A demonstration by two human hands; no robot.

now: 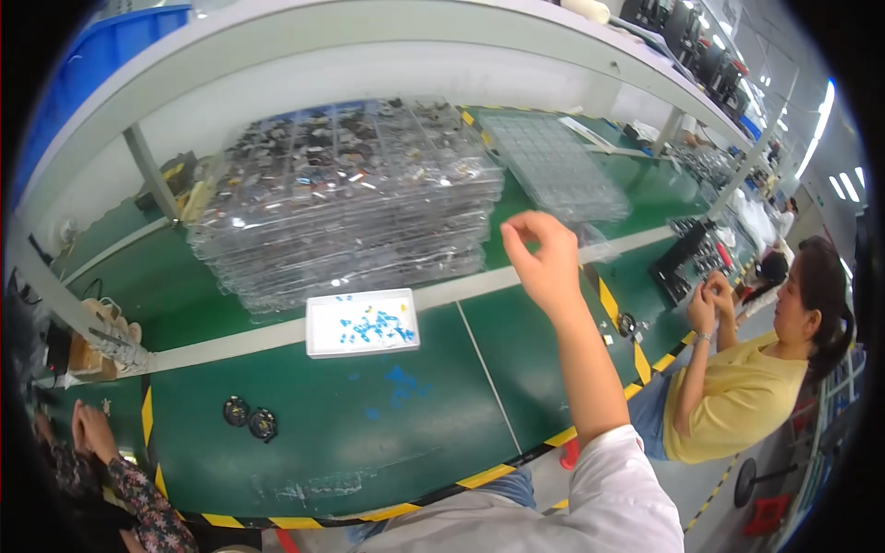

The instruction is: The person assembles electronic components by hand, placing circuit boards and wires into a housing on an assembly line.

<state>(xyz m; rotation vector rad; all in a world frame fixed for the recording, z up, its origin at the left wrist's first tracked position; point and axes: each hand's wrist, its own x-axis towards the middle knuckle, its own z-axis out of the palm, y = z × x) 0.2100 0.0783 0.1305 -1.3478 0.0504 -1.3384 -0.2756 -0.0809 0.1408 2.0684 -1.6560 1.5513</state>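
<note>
My right hand (546, 256) is raised over the bench's right part, near the clear trays. Its thumb and forefinger curl together in a pinch, forming a small ring. Whatever may be between the fingertips is too small to make out. Of my left hand nothing shows. To the left of my right arm sits a shallow white tray (318, 343), holding several small blue pieces (383, 327) and a bit of yellow. Nearer to me, two round black parts (249, 417) lie side by side on the green bench top (350, 461).
Behind the white tray rises a tall stack of clear plastic trays (350, 230) full of small parts. More clear trays (553, 166) lie to its right. A shelf beam (369, 37) spans overhead. Co-workers sit at right, in a yellow top (747, 396), and at left, in flowered sleeves (143, 493).
</note>
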